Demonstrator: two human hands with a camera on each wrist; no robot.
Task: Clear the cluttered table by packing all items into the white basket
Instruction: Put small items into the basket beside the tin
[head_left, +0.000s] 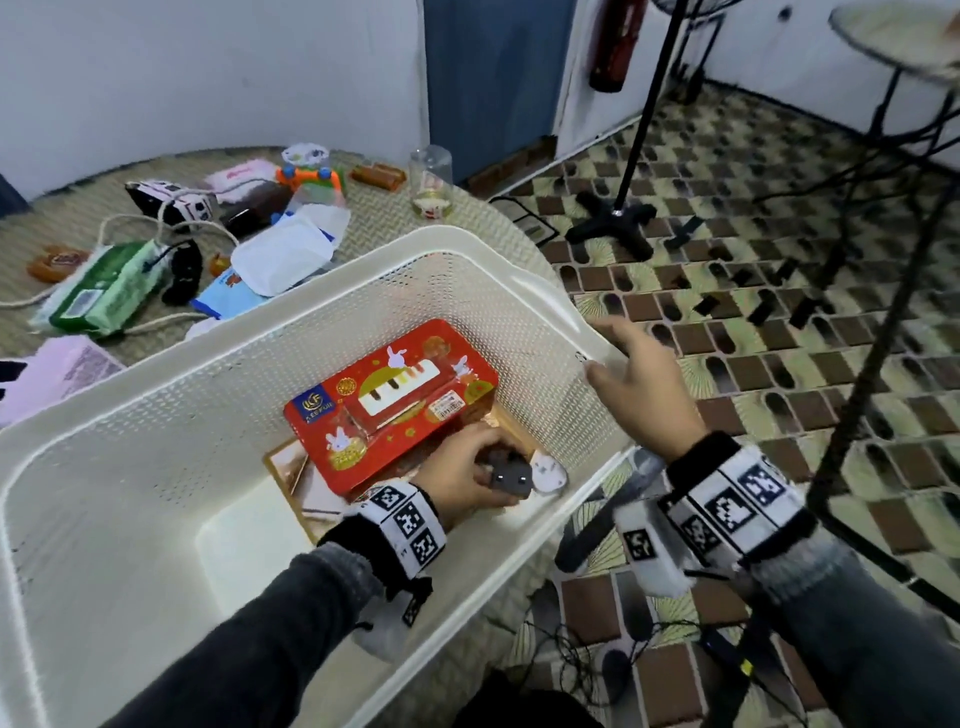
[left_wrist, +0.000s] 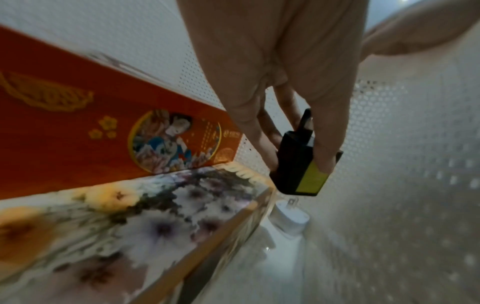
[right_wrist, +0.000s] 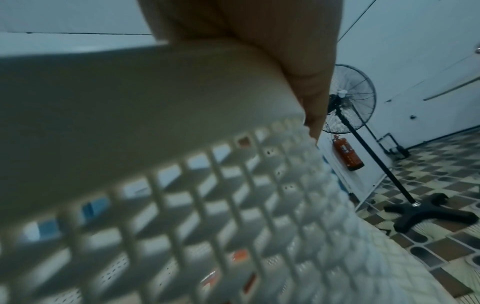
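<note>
The white basket (head_left: 311, 291) stands in front of me on the table's edge. In it a red tin with rabbits (head_left: 395, 400) lies on a flat floral box (head_left: 298, 478). My left hand (head_left: 498, 467) is down in the basket's near right corner and pinches a black plug charger (head_left: 514, 478) between thumb and fingers. In the left wrist view the black charger (left_wrist: 298, 166) hangs just above a white charger (left_wrist: 289, 219) on the basket floor, beside the red tin (left_wrist: 78, 133) and the floral box (left_wrist: 130, 226). My right hand (head_left: 634, 374) grips the basket's right rim (right_wrist: 130, 102).
Behind the basket the table holds a green wipes pack (head_left: 104, 286), a white pouch (head_left: 283, 254), a glass jar (head_left: 431, 182), an orange toy (head_left: 311, 174), a rope and a pink booklet (head_left: 57, 374). A fan stand (head_left: 613, 218) and cables are on the tiled floor to the right.
</note>
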